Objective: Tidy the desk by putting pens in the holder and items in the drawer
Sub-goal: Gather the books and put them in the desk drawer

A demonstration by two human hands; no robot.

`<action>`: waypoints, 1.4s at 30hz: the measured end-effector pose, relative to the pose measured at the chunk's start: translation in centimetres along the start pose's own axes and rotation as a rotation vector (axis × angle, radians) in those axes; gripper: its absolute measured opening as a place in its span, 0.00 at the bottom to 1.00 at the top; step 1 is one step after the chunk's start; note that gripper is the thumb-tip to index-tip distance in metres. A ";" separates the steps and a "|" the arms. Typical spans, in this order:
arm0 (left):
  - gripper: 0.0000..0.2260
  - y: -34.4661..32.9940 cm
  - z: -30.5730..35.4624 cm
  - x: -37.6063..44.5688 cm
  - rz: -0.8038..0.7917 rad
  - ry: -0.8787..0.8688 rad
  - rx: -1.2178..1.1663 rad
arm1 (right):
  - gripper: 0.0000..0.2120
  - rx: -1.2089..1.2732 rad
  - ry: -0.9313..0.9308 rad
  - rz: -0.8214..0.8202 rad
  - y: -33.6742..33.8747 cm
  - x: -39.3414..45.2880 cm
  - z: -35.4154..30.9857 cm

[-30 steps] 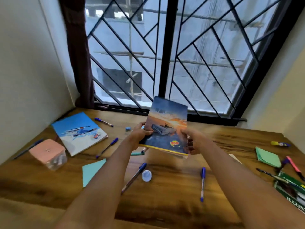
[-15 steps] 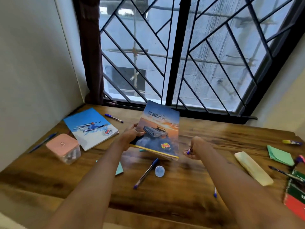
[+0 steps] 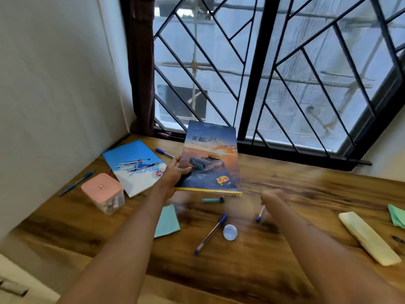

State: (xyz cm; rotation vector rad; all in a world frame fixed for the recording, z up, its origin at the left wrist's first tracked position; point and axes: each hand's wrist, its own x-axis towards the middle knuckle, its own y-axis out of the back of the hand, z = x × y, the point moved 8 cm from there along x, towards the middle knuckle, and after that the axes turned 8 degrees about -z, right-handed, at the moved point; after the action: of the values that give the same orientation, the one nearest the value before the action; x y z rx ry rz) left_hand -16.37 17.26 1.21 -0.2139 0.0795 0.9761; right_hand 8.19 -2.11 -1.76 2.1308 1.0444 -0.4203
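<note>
The car notebook, earlier gripped by both hands, is now held by the left hand alone, while a pen is pinched in the blurred right hand, seemingly for the holder.

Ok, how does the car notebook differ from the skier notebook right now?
The car notebook is held up off the desk, gripped at its left edge by the left hand; the skier notebook lies flat on the desk, untouched. The car notebook's cover is a dark sunset scene; the skier notebook's is bright blue and white. Both carry the same small logo.
</note>
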 end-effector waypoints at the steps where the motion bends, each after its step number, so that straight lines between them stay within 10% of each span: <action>1: 0.22 0.4 0.6 -0.2 0.014 -0.028 -0.021 | 0.05 -0.003 0.050 0.035 -0.2 0.4 -1.2; 13: 0.27 19.1 7.6 1.7 0.048 -0.151 -0.303 | 0.14 -0.312 0.399 -0.238 -24.0 0.1 -19.4; 17: 0.13 24.9 7.7 3.3 0.086 -0.124 -0.310 | 0.30 -0.551 0.392 -0.208 -29.6 0.6 -21.6; 23: 0.17 30.8 5.8 5.6 0.122 -0.065 -0.282 | 0.65 -0.731 0.101 -0.147 -34.5 6.2 -20.5; 35: 0.22 31.8 5.8 8.3 0.109 -0.091 -0.228 | 0.41 -0.635 0.069 -0.143 -33.3 6.7 -20.9; 42: 0.21 29.7 6.8 7.3 0.175 -0.099 -0.247 | 0.25 -0.026 0.094 -0.429 -32.0 4.4 -20.0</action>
State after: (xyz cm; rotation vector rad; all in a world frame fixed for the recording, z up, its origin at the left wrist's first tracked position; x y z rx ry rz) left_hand -37.05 40.74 2.35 -0.3893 -0.1160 1.1694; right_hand -14.56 28.09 -5.09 1.9128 1.5595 -0.5066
